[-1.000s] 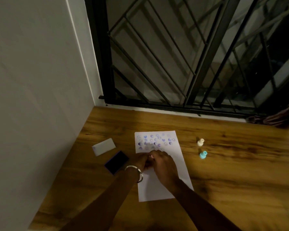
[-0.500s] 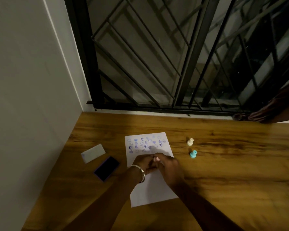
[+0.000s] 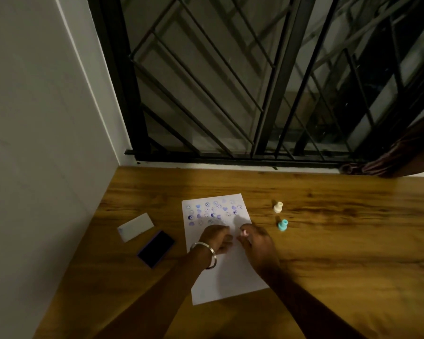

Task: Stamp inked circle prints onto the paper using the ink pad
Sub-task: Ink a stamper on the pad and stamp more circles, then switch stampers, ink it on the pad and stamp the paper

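Note:
A white sheet of paper (image 3: 227, 277) lies on the wooden table (image 3: 340, 253), its upper part covered with several blue and purple stamp prints (image 3: 213, 212). My left hand (image 3: 217, 238), with a metal bangle at the wrist, rests on the paper with loosely curled fingers and nothing in it. My right hand (image 3: 257, 243) is beside it over the paper, pinching a small pale pink stamp (image 3: 244, 232) at the fingertips. The open ink pad (image 3: 156, 248), dark with a purple rim, lies left of the paper.
The ink pad's white lid (image 3: 135, 227) lies farther left. A white stamp (image 3: 278, 207) and a teal stamp (image 3: 282, 225) stand right of the paper. A grey wall (image 3: 34, 143) borders the left side, a black window grille (image 3: 230, 94) the back, and brown cloth (image 3: 402, 155) hangs at the right.
My hands, pressed together over the paper before, have come apart. The right hand has moved slightly right with the pink stamp; the left stays on the sheet.

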Motion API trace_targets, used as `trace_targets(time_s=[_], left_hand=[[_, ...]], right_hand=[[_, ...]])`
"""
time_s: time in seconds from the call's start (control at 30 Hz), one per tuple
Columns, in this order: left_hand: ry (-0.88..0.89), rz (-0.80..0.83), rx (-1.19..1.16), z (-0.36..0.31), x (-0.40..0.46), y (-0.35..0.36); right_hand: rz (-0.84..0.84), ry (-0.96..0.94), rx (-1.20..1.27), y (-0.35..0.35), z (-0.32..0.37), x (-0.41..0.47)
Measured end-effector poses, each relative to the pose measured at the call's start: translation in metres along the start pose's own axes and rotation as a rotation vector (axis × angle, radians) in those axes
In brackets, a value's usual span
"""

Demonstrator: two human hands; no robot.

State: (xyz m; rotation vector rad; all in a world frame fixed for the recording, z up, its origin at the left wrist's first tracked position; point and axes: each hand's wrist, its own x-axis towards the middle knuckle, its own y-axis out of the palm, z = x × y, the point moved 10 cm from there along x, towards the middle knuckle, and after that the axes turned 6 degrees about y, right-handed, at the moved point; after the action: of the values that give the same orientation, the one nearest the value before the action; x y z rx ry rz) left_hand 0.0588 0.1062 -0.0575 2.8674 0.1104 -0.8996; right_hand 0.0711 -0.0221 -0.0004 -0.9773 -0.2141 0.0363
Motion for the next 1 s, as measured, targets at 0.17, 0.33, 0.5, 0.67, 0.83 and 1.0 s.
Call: trace_targets(time_s=[0.17, 0.33, 0.5, 0.67, 0.83, 1.0], left_hand=[[0.096, -0.123, 0.023, -0.006, 0.004, -0.023], [0.133, -0.159, 0.044, -0.011, 0.004, -0.029], [0.14, -0.151, 0.051, -0.01, 0.004, -0.023], [0.151, -0.146, 0.068, -0.01, 0.003, -0.023], [0.144, -0.149, 0.081, -0.014, 0.001, -0.028], [0.129, -0.166, 0.066, -0.016, 0.003, -0.036]], right_hand=[[-0.043, 0.235, -0.006, -0.019, -0.055, -0.006], [-0.098, 0.338, -0.083, -0.038, -0.08, -0.019], [-0.134, 0.44, 0.052, -0.046, -0.099, -0.02], [-0.166, 0.5, 0.219, -0.049, -0.107, -0.017], [-0.224, 0.453, 0.131, -0.056, -0.112, -0.013], [-0.31, 0.462, -0.13, -0.073, -0.108, 0.003]])
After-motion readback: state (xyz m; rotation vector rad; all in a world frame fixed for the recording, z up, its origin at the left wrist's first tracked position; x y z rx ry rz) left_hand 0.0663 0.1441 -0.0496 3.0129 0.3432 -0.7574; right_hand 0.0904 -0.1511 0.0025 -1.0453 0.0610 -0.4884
